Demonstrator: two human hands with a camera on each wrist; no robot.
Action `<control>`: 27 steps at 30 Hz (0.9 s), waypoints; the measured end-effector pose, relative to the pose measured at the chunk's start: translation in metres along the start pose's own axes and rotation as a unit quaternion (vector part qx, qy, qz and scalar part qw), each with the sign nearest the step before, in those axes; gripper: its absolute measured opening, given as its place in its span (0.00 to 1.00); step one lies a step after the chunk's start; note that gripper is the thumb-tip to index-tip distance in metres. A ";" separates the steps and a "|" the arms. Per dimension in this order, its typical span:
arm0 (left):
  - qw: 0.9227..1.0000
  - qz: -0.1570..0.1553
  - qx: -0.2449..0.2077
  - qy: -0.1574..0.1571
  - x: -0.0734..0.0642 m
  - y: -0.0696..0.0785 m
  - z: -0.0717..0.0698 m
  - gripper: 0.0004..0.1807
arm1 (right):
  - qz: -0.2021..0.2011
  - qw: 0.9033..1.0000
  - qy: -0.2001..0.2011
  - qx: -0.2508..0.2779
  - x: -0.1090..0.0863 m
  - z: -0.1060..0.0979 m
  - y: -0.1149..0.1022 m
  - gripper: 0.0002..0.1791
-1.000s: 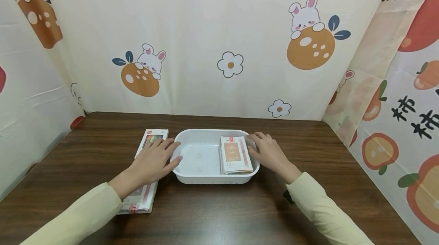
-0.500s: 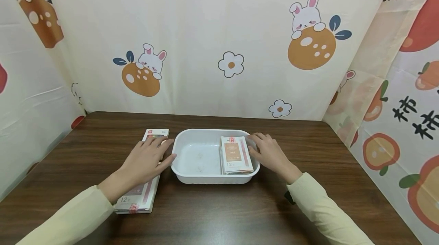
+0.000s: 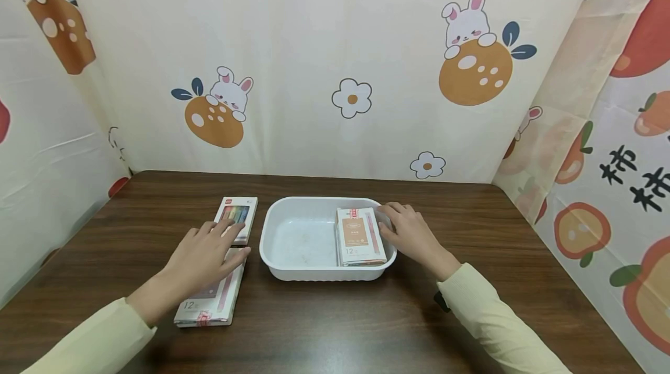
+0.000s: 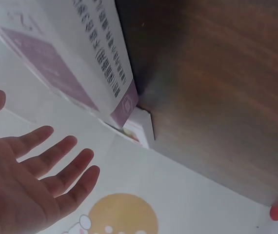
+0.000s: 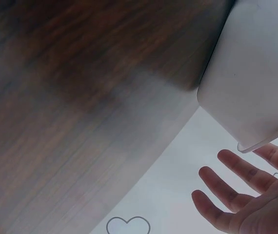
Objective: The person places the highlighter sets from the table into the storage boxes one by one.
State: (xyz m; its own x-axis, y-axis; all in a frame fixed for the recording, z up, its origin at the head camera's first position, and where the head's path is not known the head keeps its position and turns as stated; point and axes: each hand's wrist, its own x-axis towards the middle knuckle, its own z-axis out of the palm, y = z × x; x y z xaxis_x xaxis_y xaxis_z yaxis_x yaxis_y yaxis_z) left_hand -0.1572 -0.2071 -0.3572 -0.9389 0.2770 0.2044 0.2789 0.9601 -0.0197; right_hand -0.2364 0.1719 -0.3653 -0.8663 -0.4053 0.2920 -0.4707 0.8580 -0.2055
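My left hand [image 3: 199, 253] hovers over two flat boxes at the left, fingers spread and holding nothing. The farther one, a colored pencil box [image 3: 237, 214], shows a row of colored tips. The nearer white box [image 3: 216, 304], marked 12, is partly covered by this hand; its printed side [image 4: 97, 53] fills the upper left wrist view. To the right stands a white plastic basin [image 3: 319, 274]. Inside it, against the right end, lies a stack of white boxes [image 3: 357, 234] with a tan label. My right hand [image 3: 412, 235] rests at the basin's right rim, fingers loosely bent.
Everything stands on a dark brown wooden table [image 3: 335, 327]. A printed curtain [image 3: 293, 129] with rabbits and fruit closes off the back and both sides. A small black object [image 3: 441, 301] shows under the right sleeve.
My left hand has moved from the basin's left rim leftward and nearer, over the boxes, uncovering more of the colored pencil box. The right hand and the basin stay in place.
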 end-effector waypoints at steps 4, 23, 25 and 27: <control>1.000 -0.002 0.004 -0.001 -0.006 0.001 0.003 0.30 | 0.001 1.000 -0.002 -0.002 0.000 0.000 0.000 0.20; 0.999 -0.045 0.020 -0.006 -0.025 0.009 0.020 0.32 | 0.003 1.000 -0.004 -0.004 0.000 -0.001 -0.002 0.20; 0.998 -0.052 0.018 -0.004 -0.026 0.010 0.021 0.33 | 0.004 1.000 -0.006 -0.003 0.000 -0.001 -0.002 0.20; 0.998 -0.059 0.014 -0.003 -0.026 0.011 0.021 0.33 | 0.006 1.000 -0.007 -0.003 0.000 -0.001 -0.002 0.20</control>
State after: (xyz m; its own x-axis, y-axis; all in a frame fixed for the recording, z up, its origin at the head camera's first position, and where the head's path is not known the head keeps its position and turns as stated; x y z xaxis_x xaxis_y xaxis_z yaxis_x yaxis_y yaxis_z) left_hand -0.1341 -0.2032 -0.3836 -0.9664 0.1613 0.2002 0.1600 0.9868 -0.0228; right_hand -0.2351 0.1708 -0.3638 -0.8739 -0.4000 0.2764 -0.4600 0.8642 -0.2037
